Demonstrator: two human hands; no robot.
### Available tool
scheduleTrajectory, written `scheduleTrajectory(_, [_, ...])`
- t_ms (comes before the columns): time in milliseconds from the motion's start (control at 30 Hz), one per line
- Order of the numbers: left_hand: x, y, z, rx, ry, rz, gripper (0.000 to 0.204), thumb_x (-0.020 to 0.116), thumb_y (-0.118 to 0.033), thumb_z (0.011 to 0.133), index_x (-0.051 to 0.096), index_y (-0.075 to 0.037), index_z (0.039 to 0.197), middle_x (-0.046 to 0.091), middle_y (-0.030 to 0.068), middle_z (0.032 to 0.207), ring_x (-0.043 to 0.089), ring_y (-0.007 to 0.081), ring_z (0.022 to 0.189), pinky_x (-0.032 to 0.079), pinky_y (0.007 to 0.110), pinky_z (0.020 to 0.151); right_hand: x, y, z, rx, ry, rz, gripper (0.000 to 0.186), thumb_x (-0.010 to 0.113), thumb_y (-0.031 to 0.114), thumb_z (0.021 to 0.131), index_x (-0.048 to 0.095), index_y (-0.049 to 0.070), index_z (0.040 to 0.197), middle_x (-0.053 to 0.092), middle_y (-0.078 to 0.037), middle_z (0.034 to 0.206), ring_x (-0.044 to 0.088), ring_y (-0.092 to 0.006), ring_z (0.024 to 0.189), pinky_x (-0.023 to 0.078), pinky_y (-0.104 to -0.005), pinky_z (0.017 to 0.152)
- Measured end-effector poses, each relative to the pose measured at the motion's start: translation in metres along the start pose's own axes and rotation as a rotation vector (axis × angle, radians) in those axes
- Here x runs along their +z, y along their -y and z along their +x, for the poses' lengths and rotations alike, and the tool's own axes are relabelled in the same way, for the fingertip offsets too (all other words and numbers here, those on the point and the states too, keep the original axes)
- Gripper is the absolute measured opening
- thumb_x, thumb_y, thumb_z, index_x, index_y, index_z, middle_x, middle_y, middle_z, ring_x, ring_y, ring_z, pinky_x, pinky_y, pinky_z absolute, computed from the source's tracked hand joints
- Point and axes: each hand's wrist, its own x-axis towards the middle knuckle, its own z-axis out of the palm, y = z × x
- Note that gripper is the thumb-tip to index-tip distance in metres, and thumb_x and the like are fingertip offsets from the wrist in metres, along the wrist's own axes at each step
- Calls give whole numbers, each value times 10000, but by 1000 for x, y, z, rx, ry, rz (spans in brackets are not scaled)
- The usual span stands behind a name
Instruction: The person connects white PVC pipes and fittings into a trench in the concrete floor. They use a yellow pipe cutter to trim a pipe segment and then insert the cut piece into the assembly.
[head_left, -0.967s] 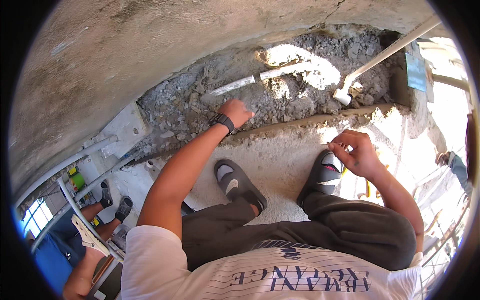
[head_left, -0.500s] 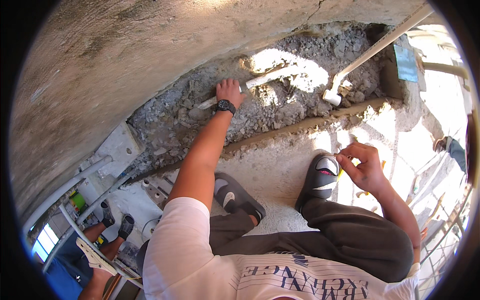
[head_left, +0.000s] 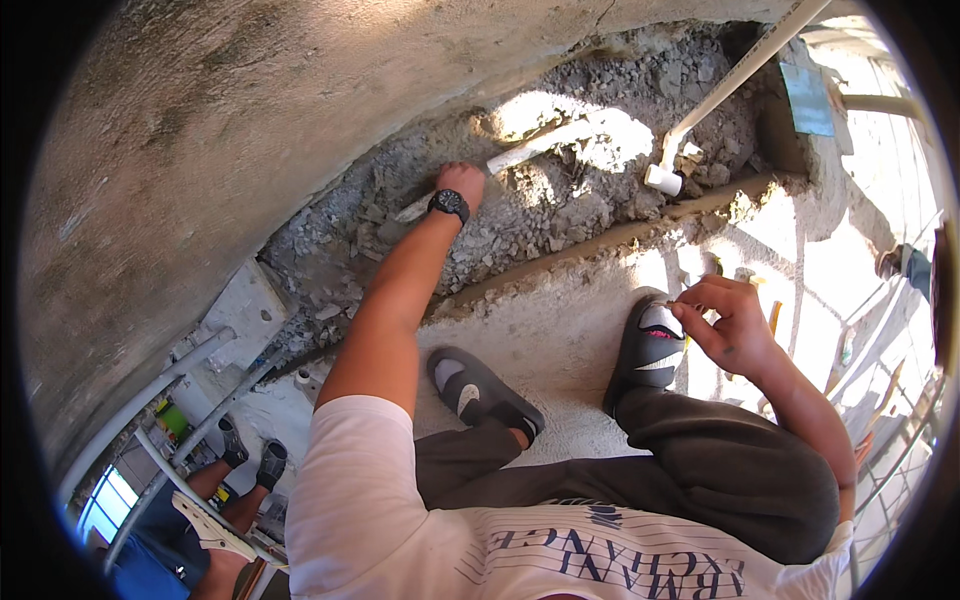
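My left hand (head_left: pixel 462 182), with a black watch on its wrist, reaches down into the rubble. Its fingers curl over the line of a whitish pipe (head_left: pixel 540 148) that lies half buried there; the fingertips are hidden. On the right, above my shoe (head_left: pixel 645 345), my right hand (head_left: pixel 728 318) is closed in a pinch. A small, thin thing seems to stick out between thumb and forefinger, too small to name.
A long pale pipe (head_left: pixel 735 95) with a white elbow fitting (head_left: pixel 663 180) slants down into the trench. A concrete wall (head_left: pixel 250 110) rises behind. A bluish plate (head_left: pixel 807 100) stands at the trench's right end. Metal rails (head_left: pixel 150 390) and another person's legs (head_left: pixel 250 490) are lower left.
My left hand's fingers, stretched over the pipe before, are now curled down. My right hand stays raised in its pinch. The whole view has shifted slightly.
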Motion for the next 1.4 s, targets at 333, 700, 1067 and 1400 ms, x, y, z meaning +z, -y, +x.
scheduleTrajectory(333, [-24, 34, 11, 76, 213, -213, 331, 701, -350, 922, 765, -26, 937, 729, 218, 943, 694, 396, 965, 547, 495, 876, 0, -4, -9, -68, -62, 35, 86, 746, 98, 890, 726, 19, 865, 677, -136, 768, 669, -298, 687, 512, -389, 628])
scheduleTrajectory(700, [13, 82, 20, -92, 19, -529, 215, 735, -279, 880, 797, -86, 951, 748, 171, 995, 710, 349, 964, 555, 458, 866, 0, 2, -4, -56, -54, 47, 114, 722, 93, 909, 728, -15, 872, 676, -131, 753, 663, -247, 691, 496, -364, 635])
scheduleTrajectory(1067, [30, 33, -111, -486, -87, -478, 368, 636, -417, 979, 749, -70, 923, 666, 176, 1014, 640, 395, 935, 528, 523, 807, -30, -31, 17, 135, -195, -21, 208, 734, 176, 935, 730, -29, 974, 723, -131, 862, 685, -216, 771, 525, -338, 704])
scheduleTrajectory(1400, [-25, -3, -128, -294, -98, -588, 461, 654, -444, 974, 679, -38, 759, 642, 194, 1007, 633, 412, 882, 511, 546, 749, -41, -125, 0, 441, -174, -257, 295, 715, 300, 913, 778, 23, 993, 752, -183, 958, 721, -298, 814, 561, -399, 764])
